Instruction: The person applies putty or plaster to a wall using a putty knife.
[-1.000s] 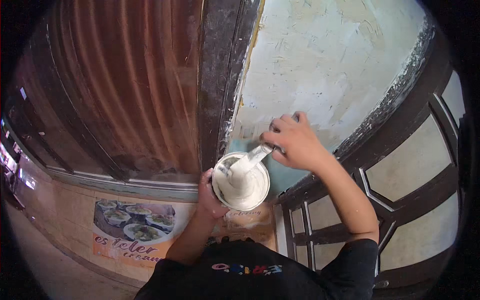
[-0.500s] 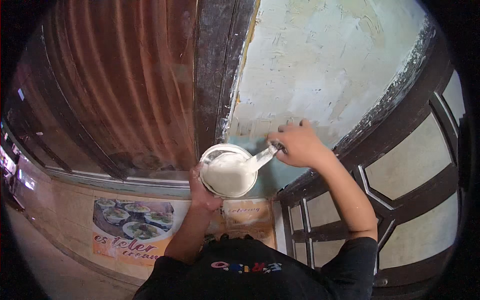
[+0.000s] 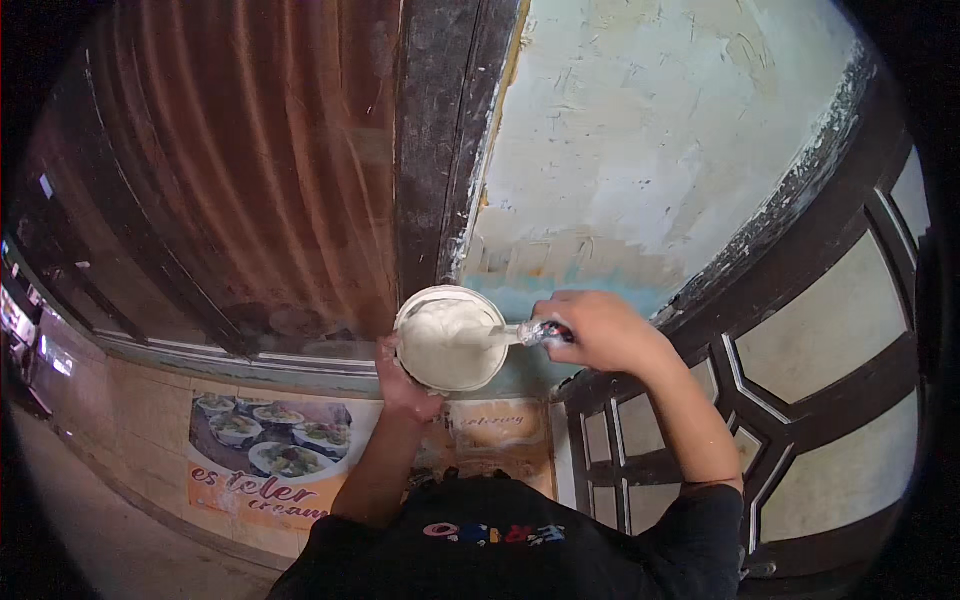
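In front of the patchy wall (image 3: 620,150), the round tub (image 3: 441,291) of white paste (image 3: 435,345) was clasped by your left hand (image 3: 404,388), fingers mostly hidden, while your right hand (image 3: 612,335) gripped the spatula (image 3: 510,335) dipped inside, so a hard sideways stroke could have tipped it.

This looks like the front of a small eatery or food shop: a poster (image 3: 270,458) of filled bowls is on the tiles (image 3: 145,405) below a curtain (image 3: 250,180). Beside these are a patchy wall (image 3: 620,140) and a dark door (image 3: 818,330) with pale panels
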